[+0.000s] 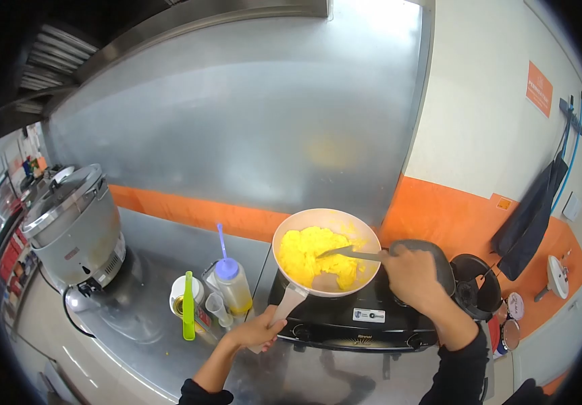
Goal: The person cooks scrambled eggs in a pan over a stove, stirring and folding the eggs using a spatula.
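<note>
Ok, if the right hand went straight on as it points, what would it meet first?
The right hand would probably meet the pan rim first; depth is unclear, so it might pass over toward the yellow food.

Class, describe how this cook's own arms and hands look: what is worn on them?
Both the left hand and the right hand are bare, without gloves. The left sleeve and right sleeve are black and end partway along the forearms, leaving the wrists uncovered. No lettering or pattern can be made out on either sleeve.
</note>
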Available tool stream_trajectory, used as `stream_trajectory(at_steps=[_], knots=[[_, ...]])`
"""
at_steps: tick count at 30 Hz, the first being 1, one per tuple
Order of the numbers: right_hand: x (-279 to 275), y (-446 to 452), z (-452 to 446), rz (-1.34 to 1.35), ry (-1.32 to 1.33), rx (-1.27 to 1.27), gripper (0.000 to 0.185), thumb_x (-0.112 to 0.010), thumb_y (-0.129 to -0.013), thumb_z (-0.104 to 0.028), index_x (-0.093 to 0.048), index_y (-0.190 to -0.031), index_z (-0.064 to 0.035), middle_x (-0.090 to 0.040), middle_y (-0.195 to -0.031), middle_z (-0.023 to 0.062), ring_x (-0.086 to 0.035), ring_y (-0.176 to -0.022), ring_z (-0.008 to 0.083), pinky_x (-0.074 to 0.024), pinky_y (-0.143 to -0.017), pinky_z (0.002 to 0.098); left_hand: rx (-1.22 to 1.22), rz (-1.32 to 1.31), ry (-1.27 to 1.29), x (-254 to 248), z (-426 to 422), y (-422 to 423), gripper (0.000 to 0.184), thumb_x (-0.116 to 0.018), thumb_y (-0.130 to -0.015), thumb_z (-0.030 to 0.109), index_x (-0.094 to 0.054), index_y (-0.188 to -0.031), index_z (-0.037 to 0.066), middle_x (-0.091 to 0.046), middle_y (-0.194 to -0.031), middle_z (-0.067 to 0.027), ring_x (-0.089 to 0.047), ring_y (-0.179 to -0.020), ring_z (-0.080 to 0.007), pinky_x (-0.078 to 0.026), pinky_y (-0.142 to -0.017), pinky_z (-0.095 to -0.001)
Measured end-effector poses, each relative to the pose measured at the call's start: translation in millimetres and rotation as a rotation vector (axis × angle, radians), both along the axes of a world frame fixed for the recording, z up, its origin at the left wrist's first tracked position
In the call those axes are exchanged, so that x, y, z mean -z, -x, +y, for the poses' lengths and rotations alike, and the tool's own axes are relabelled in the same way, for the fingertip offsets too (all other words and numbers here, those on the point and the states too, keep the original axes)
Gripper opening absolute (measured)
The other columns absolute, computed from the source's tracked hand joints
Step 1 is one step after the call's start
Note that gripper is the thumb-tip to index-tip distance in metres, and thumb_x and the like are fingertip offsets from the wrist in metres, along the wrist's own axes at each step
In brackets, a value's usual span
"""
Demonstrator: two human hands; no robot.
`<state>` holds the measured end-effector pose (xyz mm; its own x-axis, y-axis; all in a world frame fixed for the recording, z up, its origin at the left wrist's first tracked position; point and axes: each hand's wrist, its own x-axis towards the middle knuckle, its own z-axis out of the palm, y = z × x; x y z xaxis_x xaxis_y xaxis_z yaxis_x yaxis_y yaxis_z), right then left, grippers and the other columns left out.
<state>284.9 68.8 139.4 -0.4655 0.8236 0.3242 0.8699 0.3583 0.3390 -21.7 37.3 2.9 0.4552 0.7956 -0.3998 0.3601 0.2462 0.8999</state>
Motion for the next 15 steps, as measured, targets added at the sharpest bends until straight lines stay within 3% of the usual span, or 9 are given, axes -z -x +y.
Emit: stream_trajectory(at_steps=[5, 9, 15], knots=[[-25, -15, 1, -0.004, 0.156, 0.267, 0.014, -0.055, -0.079, -0.011, -0.064, -0.088, -0.0048, -0.065, -0.082, 0.0186, -0.067, -0.073, 0.0323, -0.0526, -0.062, 0.0407, -0.014, -0.024, 0.052, 4, -1, -1, 0.025, -0.045, -0.099, 0.028, -0.033, -0.109, 0.009, -0.041, -0.069, -0.0014, -0.04, -0.049, -0.0087, -0.039, -0.043, -0.0244], [25, -46, 66, 0.117, 0.186, 0.268, 0.017, -0.054, -0.079, -0.011, -0.064, -0.09, -0.0009, -0.065, -0.08, 0.0211, -0.067, -0.075, 0.0353, -0.0531, -0.065, 0.044, -0.013, -0.002, 0.05, -1, -2, -2, 0.028, -0.045, -0.099, 0.028, -0.032, -0.115, 0.009, -0.041, -0.069, -0.0013, -0.041, -0.049, -0.0089, -0.039, -0.044, -0.0246], [79, -72, 172, 0.257, 0.462, 0.126, 0.02, -0.056, -0.079, -0.014, -0.069, -0.085, 0.0004, -0.065, -0.076, 0.022, -0.064, -0.074, 0.0357, -0.0503, -0.065, 0.0439, 0.059, -0.005, 0.057, -6, 1, -1, 0.039, -0.045, -0.099, 0.03, -0.027, -0.125, 0.008, -0.043, -0.069, -0.0022, -0.045, -0.05, -0.0097, -0.041, -0.044, -0.0249]])
